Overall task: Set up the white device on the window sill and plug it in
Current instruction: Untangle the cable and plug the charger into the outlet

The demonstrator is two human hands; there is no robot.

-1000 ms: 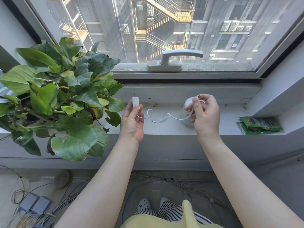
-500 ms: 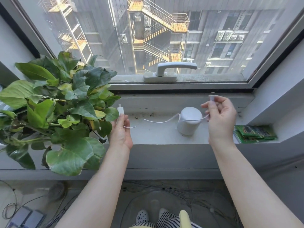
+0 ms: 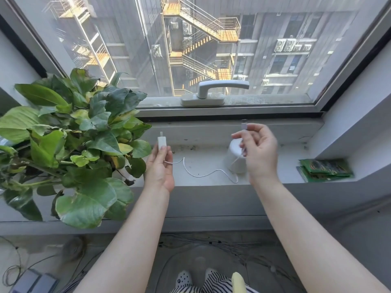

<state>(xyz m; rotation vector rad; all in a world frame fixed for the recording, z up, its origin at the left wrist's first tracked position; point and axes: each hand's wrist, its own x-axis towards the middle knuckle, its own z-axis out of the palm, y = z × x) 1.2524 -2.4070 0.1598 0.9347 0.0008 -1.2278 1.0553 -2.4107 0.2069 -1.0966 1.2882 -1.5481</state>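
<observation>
The round white device [image 3: 233, 157] stands upright on the grey window sill [image 3: 203, 178], partly behind my right hand. My left hand [image 3: 159, 168] grips a small white power adapter [image 3: 161, 142], prongs pointing up, beside the plant. My right hand [image 3: 259, 149] pinches the cable's plug end [image 3: 244, 125] above and just right of the device. The thin white cable [image 3: 203, 175] lies slack in a curve on the sill between the two hands.
A large leafy potted plant [image 3: 69, 144] fills the sill's left side, close to my left hand. Green packets [image 3: 325, 169] lie at the sill's right end. A window handle [image 3: 215, 92] sits above the sill. Loose cables [image 3: 211, 244] run along the floor below.
My hands have drawn apart, leaving the device, and the cable has been stretched out and then slackened onto the sill. The right hand has lifted the plug end above the device.
</observation>
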